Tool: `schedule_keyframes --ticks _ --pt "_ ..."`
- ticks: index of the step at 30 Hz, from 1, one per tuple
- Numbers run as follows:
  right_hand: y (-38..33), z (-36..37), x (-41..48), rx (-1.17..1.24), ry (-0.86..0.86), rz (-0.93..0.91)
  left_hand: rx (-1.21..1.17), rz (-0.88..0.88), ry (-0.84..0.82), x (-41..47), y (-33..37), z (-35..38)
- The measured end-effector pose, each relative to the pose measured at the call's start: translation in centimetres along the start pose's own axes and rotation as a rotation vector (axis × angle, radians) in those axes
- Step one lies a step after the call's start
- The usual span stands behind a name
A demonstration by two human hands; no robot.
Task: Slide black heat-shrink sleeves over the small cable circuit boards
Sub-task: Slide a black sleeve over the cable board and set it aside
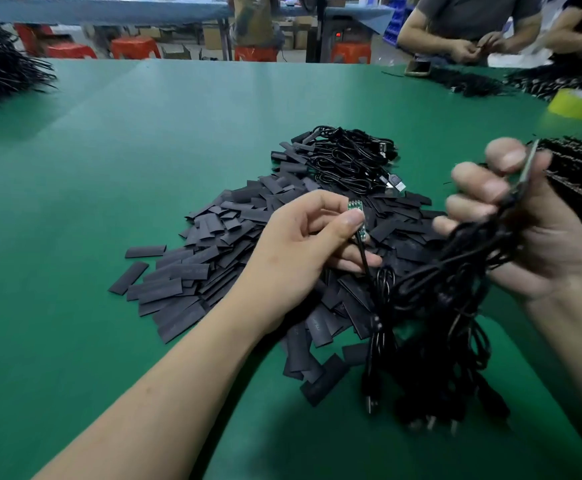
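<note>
Green and thin, the circuit board (pixel 355 206) stands just right of the frame's centre, pinched between the thumb and fingers of the left hand (pixel 303 251). Its top end pokes above the thumb and its black lead (pixel 364 261) drops from the lower end. It looks light and rigid, but the solder joints where the lead meets it are probably the weak spot, so the flat faces or long edges make a safer hold than the wire. The right hand (pixel 531 237), at the right of the frame, has its grip curled round a bundle of black cables (pixel 455 306); these hang limp and tangled toward the lower right, and they will likely drag and snag if one is pulled. The heat-shrink sleeves (pixel 213 265) lie in a loose heap on the green table (pixel 109 168), under and to the left of the hands. They are flattened, feather-light and probably slick, so each likely needs a squeeze at its edges to open its mouth before the board's free end goes in. A separate heap of coiled cables (pixel 351 161) sits above centre.
</note>
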State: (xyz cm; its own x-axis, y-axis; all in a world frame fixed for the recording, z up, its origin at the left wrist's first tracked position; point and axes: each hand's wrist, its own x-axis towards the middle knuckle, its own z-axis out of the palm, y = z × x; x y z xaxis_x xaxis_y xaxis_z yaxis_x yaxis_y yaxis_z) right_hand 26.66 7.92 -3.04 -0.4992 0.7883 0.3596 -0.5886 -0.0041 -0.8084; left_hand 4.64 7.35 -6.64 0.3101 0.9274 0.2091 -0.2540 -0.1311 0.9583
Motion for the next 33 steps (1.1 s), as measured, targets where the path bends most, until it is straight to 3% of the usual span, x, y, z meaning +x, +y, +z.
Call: schedule_keyframes --ticks 2,3,6,10,13,15,18,22,26,29,31,33 --pt "-0.8 -0.5 -0.3 0.07 0.067 0.029 -0.031 0.004 0.027 0.0 0.1 -0.2" --pt "-1.1 -0.8 -0.4 -0.006 0.142 0.044 -0.051 0.004 0.042 0.1 0.2 -0.2" --pt "-1.6 -1.8 -0.5 -0.425 0.332 0.184 -0.096 0.006 0.079 0.2 0.3 -0.4" --pt "-0.7 -2.1 -0.4 -0.867 0.456 0.407 -0.12 0.017 0.106 0.2 0.4 -0.6" --pt "0.0 -1.7 0.0 -1.321 0.5 0.267 -0.079 0.035 0.133 0.2 0.5 -0.7" --pt "0.4 -0.7 0.6 -1.485 0.513 0.121 0.029 0.079 0.168 0.2 0.4 -0.9" --pt "1.9 1.7 1.4 -1.383 0.302 0.129 0.15 0.16 0.212 0.2 0.4 -1.3" --pt "4.2 3.4 2.1 -1.197 0.144 0.175 0.084 0.156 0.171 0.1 0.6 -1.2" --pt "3.9 3.9 2.1 -0.892 0.189 0.093 0.268 0.192 0.072 0.3 1.2 -2.3" --pt "2.2 3.8 2.3 -0.742 0.327 0.052 0.622 0.067 -0.205 0.3 1.9 -4.5" --pt "0.3 3.7 2.5 -0.922 0.342 0.049 0.756 -0.046 -0.375 0.1 2.2 -5.6" --pt "-1.0 3.5 2.8 -1.372 0.276 0.075 0.798 -0.08 -0.457 0.1 2.2 -6.1"
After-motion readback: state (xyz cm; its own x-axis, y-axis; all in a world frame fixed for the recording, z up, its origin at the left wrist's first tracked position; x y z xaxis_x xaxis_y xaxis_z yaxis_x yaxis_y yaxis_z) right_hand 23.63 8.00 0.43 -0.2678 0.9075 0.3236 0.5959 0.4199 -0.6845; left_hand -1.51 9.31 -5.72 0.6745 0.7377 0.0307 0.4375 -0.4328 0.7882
